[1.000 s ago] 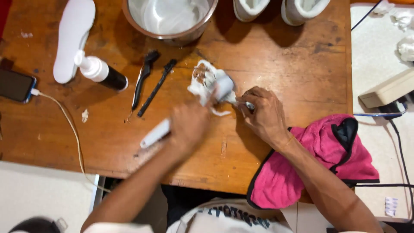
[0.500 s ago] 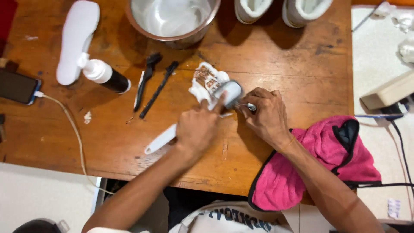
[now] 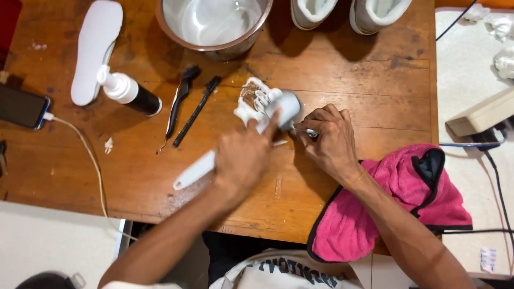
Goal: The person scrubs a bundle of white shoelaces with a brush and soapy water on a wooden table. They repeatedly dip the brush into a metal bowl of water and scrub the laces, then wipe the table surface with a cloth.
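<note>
**Brush on foamy shoelaces, mid-table**

Left hand [image 3: 243, 160] closed around a white-handled brush [image 3: 195, 170]; forefinger stretched along the neck, bristle head pressed onto a soapy tangle of white shoelaces [image 3: 256, 101]; the handle tail sticks out toward 8 o'clock from the fist.

Right hand [image 3: 329, 142] pinched shut on the lace ends, just at 3 o'clock of the brush head; fingers bunched, something small and shiny at the tips, too small to name.

The laces lie near the middle of the wooden table [image 3: 375, 80], at 6 o'clock from the steel bowl [image 3: 214, 27] of water.

Around: two black brushes [image 3: 187, 104] at 9 o'clock of the laces; a pump bottle [image 3: 128, 92] beyond them, lying on its side; a white insole [image 3: 95, 51] at 10 o'clock; a phone [image 3: 21, 107] on its cable at the far 9 o'clock edge; two white shoes [image 3: 348, 10] at 1 o'clock; a pink cloth [image 3: 385, 208] draped over the near edge at 4 o'clock, under the right forearm.

Risks, as judged: foam makes the laces slick, so the pinch could slip and the tangle slide off under the brush; a hard stroke toward 12 o'clock could knock the bowl and slop water; splashes could run toward the phone and cable.
</note>
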